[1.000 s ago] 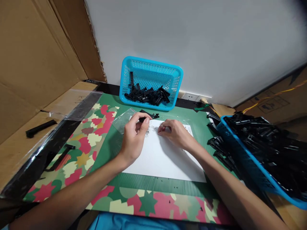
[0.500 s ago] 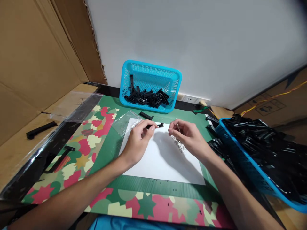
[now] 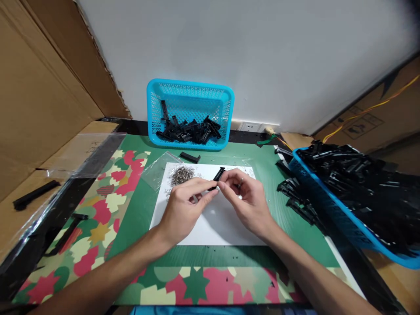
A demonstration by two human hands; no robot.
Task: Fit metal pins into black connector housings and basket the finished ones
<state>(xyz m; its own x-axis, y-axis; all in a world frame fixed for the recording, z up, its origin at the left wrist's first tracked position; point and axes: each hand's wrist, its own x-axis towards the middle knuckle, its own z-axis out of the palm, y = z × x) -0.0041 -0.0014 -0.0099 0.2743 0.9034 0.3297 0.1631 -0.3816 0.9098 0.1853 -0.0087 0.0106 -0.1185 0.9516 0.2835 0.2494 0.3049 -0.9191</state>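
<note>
My left hand (image 3: 187, 203) holds a narrow black plastic part (image 3: 218, 173) by its lower end, thumb and forefinger closed on it. The part tilts up and away above the white sheet (image 3: 210, 229). My right hand (image 3: 247, 197) meets it from the other side, with thumb and forefinger pinched together against the part. Whatever is between those right fingertips is too small to make out. Something small and shiny shows among the curled right fingers. Left of the hands, a heap of tiny metal pieces (image 3: 183, 176) lies on the sheet.
Behind stands a blue basket (image 3: 190, 83) with several black parts. A fuller blue basket (image 3: 341, 218) is at the right, beside loose black parts (image 3: 297, 199). One black part (image 3: 189, 157) lies behind the sheet, near a clear plastic bag (image 3: 155, 170). Cardboard (image 3: 42, 65) walls the left.
My hands have come together at the black part, which now points up and away. The right hand has moved off the paper's right side. The view has shifted, uncovering the metal heap.
</note>
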